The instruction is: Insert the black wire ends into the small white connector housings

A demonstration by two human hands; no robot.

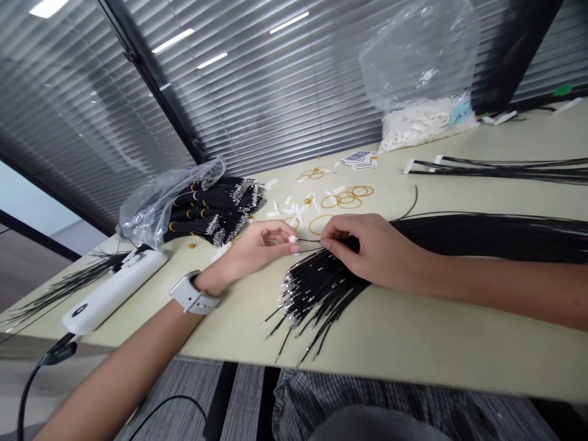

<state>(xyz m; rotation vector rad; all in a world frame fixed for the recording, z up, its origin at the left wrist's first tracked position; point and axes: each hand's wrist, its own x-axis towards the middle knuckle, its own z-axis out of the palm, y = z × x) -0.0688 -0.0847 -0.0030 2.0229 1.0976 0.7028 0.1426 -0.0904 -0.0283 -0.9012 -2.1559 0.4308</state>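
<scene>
Between the thumb and fingers of my left hand is a small white connector housing. My right hand pinches a thin black wire, which runs across to the housing; whether its tip sits inside the housing I cannot tell. Under and beside my right hand lies a thick bundle of black wires, its silvery crimped ends fanned out toward the lower left. The bundle stretches off to the right behind my forearm. A white watch is on my left wrist.
Behind my hands lie loose white housings and yellow rubber bands. A plastic bag of white housings stands back right, near finished-looking wires. Bagged black wire bundles and a white power strip are left.
</scene>
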